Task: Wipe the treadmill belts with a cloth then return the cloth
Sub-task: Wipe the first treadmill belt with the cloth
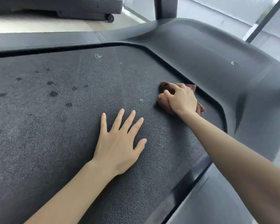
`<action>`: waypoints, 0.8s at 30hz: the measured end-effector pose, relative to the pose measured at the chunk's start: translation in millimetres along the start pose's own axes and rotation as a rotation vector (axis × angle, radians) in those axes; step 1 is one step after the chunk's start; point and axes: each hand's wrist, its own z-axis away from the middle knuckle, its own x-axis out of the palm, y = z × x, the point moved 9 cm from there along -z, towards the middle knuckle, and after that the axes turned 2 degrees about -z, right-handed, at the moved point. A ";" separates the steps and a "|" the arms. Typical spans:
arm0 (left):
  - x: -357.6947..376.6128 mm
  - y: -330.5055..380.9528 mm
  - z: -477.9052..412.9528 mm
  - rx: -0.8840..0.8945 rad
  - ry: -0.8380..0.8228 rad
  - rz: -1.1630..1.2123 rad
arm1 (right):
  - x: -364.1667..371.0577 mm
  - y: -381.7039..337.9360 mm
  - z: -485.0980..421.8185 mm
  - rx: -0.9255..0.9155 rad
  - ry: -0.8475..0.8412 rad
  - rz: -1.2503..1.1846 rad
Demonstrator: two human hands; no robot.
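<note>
My right hand grips the bunched brown cloth and presses it onto the treadmill belt, at the front corner just beside the seam where the belt runs under the motor cover. My left hand lies flat with its fingers spread, bracing on the belt and holding nothing. The risk I see is the belt sliding under my weight, since I lean on a surface made to roll. A loose edge of the cloth could also catch in that seam. Bunched this tightly, the cloth covers little with each pass, so I may miss the dark wet-looking spots well off to the left and the pale fleck further up. The belt is dark grey and coarsely textured, bordered by a smooth side rail. Beyond it are a pale floor, a second treadmill and an upright post.
</note>
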 end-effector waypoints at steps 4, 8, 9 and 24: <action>-1.0 -1.3 2.6 -0.019 -0.011 -0.040 | -13.5 -2.5 37.6 -0.120 -0.004 -0.040; -1.1 0.2 2.1 -0.016 -0.027 -0.051 | -34.9 14.5 103.6 -0.235 -0.095 -0.039; -0.6 0.2 2.5 -0.017 -0.028 -0.054 | -42.6 20.0 120.3 -0.254 -0.102 -0.032; -2.8 4.2 5.6 -0.009 -0.018 -0.059 | -25.6 44.9 34.0 -0.104 0.063 0.098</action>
